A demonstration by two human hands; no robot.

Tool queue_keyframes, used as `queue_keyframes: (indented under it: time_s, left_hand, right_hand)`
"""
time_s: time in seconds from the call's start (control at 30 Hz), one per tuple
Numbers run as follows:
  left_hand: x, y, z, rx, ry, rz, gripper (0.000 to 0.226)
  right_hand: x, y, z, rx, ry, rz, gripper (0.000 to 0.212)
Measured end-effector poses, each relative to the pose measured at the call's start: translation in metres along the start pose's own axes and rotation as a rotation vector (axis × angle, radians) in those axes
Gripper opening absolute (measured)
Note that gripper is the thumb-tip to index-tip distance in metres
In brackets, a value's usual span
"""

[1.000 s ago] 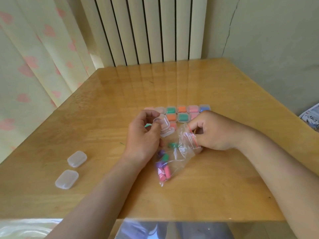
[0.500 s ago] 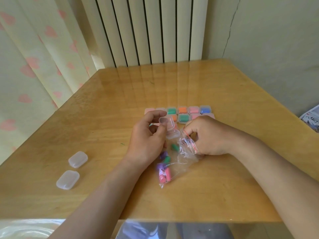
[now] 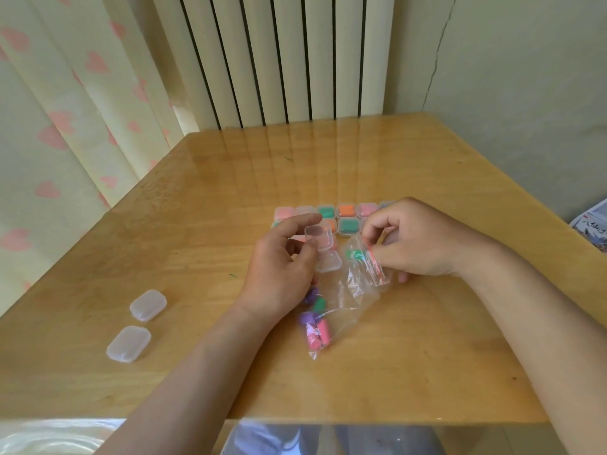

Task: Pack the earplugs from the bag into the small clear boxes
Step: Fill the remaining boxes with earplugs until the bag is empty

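My left hand [image 3: 282, 267] holds an open small clear box [image 3: 323, 249] between thumb and fingers, its lid hanging down toward the table. My right hand [image 3: 417, 239] pinches the red-striped mouth of the clear zip bag [image 3: 353, 287], which lies on the wooden table [image 3: 427, 356]. A green earplug [image 3: 354, 256] sits just inside the bag's mouth. Purple, green and pink earplugs [image 3: 315, 323] are bunched at the bag's closed end. Behind the hands stand two rows of filled boxes [image 3: 345, 216] with pink, green and orange earplugs.
Two empty shut clear boxes [image 3: 147, 305] [image 3: 128, 343] lie at the table's left near the front edge. A radiator [image 3: 279, 60] and a curtain [image 3: 65, 110] stand behind the table. Printed paper [image 3: 594, 224] shows at the far right.
My right hand has lifted the bag's mouth and moved a little right. The green earplug has slid up to the bag's opening. My left hand keeps the open box.
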State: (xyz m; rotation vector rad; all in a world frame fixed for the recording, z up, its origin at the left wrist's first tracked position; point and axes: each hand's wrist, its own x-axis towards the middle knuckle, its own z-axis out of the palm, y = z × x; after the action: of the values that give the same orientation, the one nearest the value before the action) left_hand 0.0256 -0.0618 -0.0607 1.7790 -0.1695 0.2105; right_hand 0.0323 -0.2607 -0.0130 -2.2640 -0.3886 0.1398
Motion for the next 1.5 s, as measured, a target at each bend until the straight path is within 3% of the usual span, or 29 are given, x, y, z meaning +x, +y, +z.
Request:
queue_keyframes:
  time_s: [0.17, 0.63, 0.7, 0.8, 1.0, 1.37, 1.5]
  left_hand:
    - [-0.001, 0.001, 0.0, 0.007, -0.032, 0.005, 0.035]
    - [-0.001, 0.0, -0.002, 0.076, -0.102, 0.052, 0.04]
    - [-0.001, 0.001, -0.001, 0.067, -0.095, 0.05, 0.039]
    - [-0.002, 0.005, -0.001, -0.022, -0.093, 0.013, 0.036]
    - [-0.003, 0.016, -0.003, -0.169, -0.09, -0.032, 0.038]
    - [-0.004, 0.01, -0.002, -0.153, -0.12, 0.006, 0.026]
    - [-0.002, 0.007, -0.002, -0.142, -0.094, 0.018, 0.03]
  right_hand:
    - [0.005, 0.002, -0.004, 0.149, 0.18, -0.051, 0.009]
    - [0.014, 0.006, -0.006, 0.228, 0.692, -0.152, 0.011]
    - [0.011, 0.002, -0.006, 0.196, 0.642, -0.285, 0.024]
    - [0.006, 0.0, 0.004, 0.027, 0.411, -0.407, 0.014]
    - [0.008, 0.007, 0.013, -0.034, 0.18, -0.38, 0.017]
    - [0.007, 0.007, 0.018, -0.131, 0.151, -0.371, 0.018]
    - [0.008, 0.004, 0.012, -0.094, 0.353, -0.306, 0.023]
